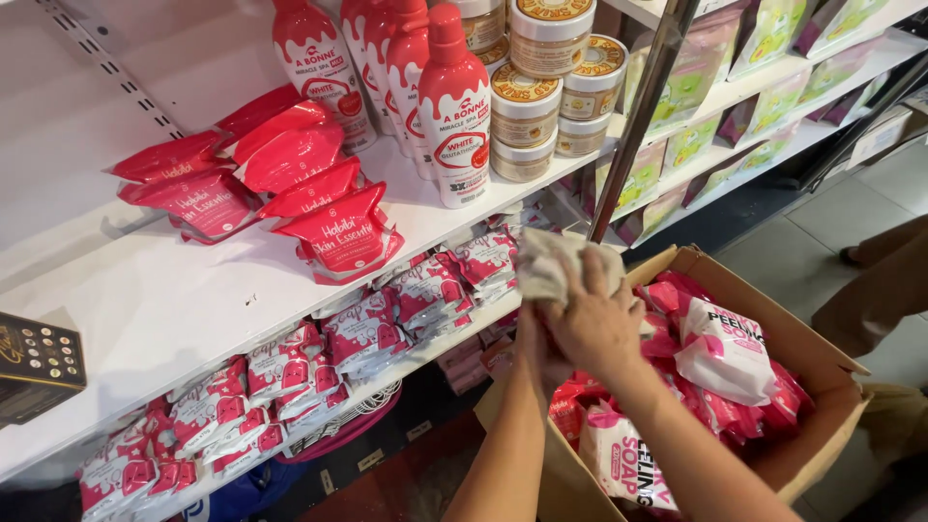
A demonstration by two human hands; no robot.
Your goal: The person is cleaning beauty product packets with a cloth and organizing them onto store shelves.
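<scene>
Red pouches, red-and-white bottles, gold-lidded jars, brown cardboard box, off-white cloth

1. Both forearms rise from the bottom edge of the head view and angle up toward the middle of the frame, bare to where the frame cuts them off.
2. The right hand is uppermost, seen from the back, with the wrist bent slightly and the knuckles turned up and to the left.
3. Its fingers are curled inward in a closed grasp; the fingertips are hidden from view.
4. The left hand sits just beneath and to the left of the right one, mostly covered by it, so its finger pose cannot be made out.
5. The two hands are pressed together, wrists close, the forearms converging below them.
</scene>
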